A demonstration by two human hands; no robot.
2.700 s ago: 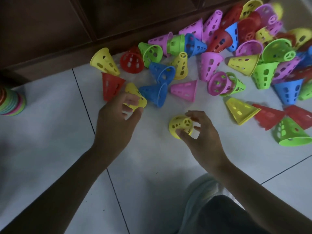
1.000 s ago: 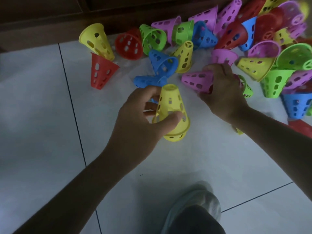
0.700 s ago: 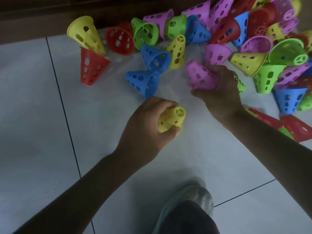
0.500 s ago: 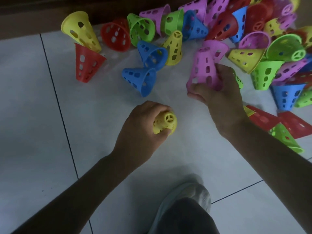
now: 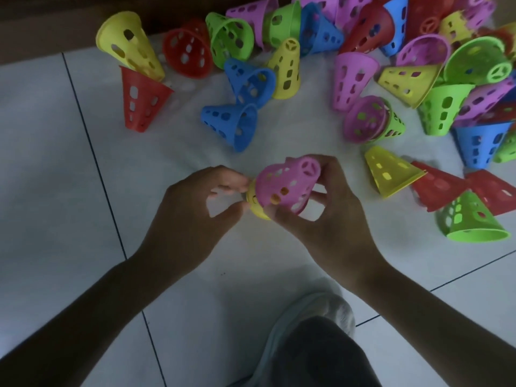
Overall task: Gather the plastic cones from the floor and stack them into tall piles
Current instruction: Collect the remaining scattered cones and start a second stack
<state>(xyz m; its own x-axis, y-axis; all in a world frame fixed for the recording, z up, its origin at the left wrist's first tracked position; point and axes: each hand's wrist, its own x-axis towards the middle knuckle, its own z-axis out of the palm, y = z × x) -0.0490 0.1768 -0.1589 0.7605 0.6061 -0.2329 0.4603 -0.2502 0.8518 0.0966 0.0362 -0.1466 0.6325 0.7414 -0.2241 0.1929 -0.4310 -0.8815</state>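
- The right hand (image 5: 321,219) has its fingers (image 5: 331,166) clamped on the pink cone (image 5: 284,185), now lowered over the yellow cone (image 5: 255,203), which was bare half a second ago.
- The left hand (image 5: 192,216) pinches the yellow cone's rim, so the pile gains a layer.
- Beyond the pink cone, loose cones (image 5: 237,124) litter the floor (image 5: 69,177).
- The yellow cone is mostly hidden; seating depth is unclear.

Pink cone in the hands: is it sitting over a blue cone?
No, the pink cone held by the right hand covers a yellow cone, whose rim peeks out.
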